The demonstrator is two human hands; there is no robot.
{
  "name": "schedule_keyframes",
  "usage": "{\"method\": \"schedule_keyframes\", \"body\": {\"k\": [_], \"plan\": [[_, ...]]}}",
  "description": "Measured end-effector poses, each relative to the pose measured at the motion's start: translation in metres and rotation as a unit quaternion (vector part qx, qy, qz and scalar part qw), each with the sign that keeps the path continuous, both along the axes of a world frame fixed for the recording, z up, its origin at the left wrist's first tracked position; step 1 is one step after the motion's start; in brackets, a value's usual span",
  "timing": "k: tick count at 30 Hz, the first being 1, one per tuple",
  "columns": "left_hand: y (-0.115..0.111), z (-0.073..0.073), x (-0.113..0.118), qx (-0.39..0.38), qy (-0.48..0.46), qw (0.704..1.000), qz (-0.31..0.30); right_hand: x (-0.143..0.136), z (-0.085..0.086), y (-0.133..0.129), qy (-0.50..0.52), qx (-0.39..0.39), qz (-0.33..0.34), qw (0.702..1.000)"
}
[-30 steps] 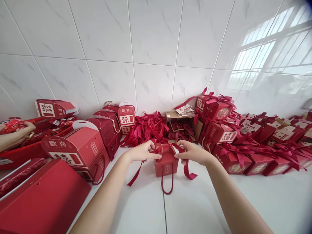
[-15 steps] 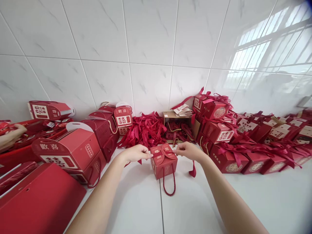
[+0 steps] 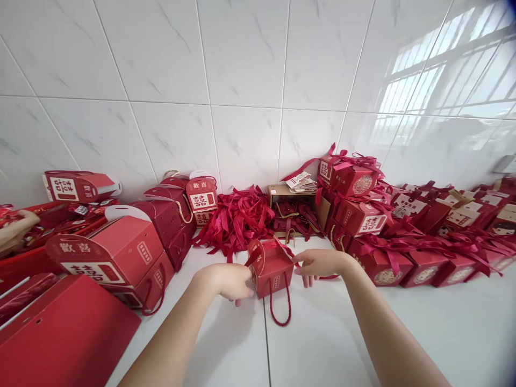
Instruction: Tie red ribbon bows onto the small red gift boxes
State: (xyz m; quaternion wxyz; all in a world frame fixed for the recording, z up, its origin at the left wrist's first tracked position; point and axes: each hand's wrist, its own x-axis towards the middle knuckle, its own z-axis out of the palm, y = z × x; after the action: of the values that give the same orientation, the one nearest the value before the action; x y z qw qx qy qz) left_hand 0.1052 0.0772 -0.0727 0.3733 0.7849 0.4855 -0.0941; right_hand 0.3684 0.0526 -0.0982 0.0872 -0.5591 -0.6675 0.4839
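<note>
The red box [image 3: 274, 271] sits between both hands [image 3: 236, 282].

The characters 歡喜 stood on the flaps of the large red box [image 3: 124, 250] and the upright box [image 3: 202, 196], while white labels on the upright box, tipped box [image 3: 91, 187] and stacked box [image 3: 350, 216] bore 囍.

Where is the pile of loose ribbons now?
In the head view, the loose ribbons lie just left of centre, against the tiled wall, beside the open cardboard box.
</note>
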Motion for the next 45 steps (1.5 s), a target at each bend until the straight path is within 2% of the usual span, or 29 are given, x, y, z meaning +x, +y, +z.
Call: {"method": "schedule_keyframes", "body": {"k": [3, 6, 9, 12, 14, 18, 21, 30, 36, 45], "plan": [[0.01, -0.015, 0.0, -0.009, -0.016, 0.998, 0.057, -0.002, -0.009, 0.006, 0.043, -0.005, -0.052, 0.998], [0.023, -0.02, -0.006, 0.015, -0.082, 0.989, 0.123, -0.002, -0.015, 0.013, 0.13, 0.032, -0.121, 0.984], [0.029, -0.014, -0.006, 0.041, -0.182, 0.967, 0.171, -0.006, -0.011, 0.015, 0.254, 0.07, -0.172, 0.949], [0.028, -0.002, 0.0, 0.041, -0.277, 0.941, 0.188, -0.015, -0.004, 0.015, 0.362, 0.085, -0.212, 0.904], [0.027, 0.004, 0.004, 0.018, -0.369, 0.906, 0.208, -0.02, 0.0, 0.016, 0.407, 0.101, -0.248, 0.873], [0.027, 0.012, 0.006, -0.038, -0.53, 0.803, 0.272, -0.027, 0.003, 0.016, 0.456, 0.152, -0.303, 0.823], [0.026, 0.019, 0.004, -0.032, -0.56, 0.78, 0.278, -0.029, 0.009, 0.013, 0.473, 0.189, -0.313, 0.801], [0.009, 0.036, 0.004, 0.076, -0.556, 0.785, 0.263, -0.032, 0.028, 0.001, 0.454, 0.268, -0.347, 0.776], [0.002, 0.042, 0.002, 0.096, -0.54, 0.797, 0.252, -0.032, 0.036, -0.008, 0.446, 0.3, -0.35, 0.767], [-0.008, 0.051, 0.001, 0.078, -0.53, 0.807, 0.248, -0.031, 0.043, -0.015, 0.469, 0.351, -0.379, 0.716]]}}
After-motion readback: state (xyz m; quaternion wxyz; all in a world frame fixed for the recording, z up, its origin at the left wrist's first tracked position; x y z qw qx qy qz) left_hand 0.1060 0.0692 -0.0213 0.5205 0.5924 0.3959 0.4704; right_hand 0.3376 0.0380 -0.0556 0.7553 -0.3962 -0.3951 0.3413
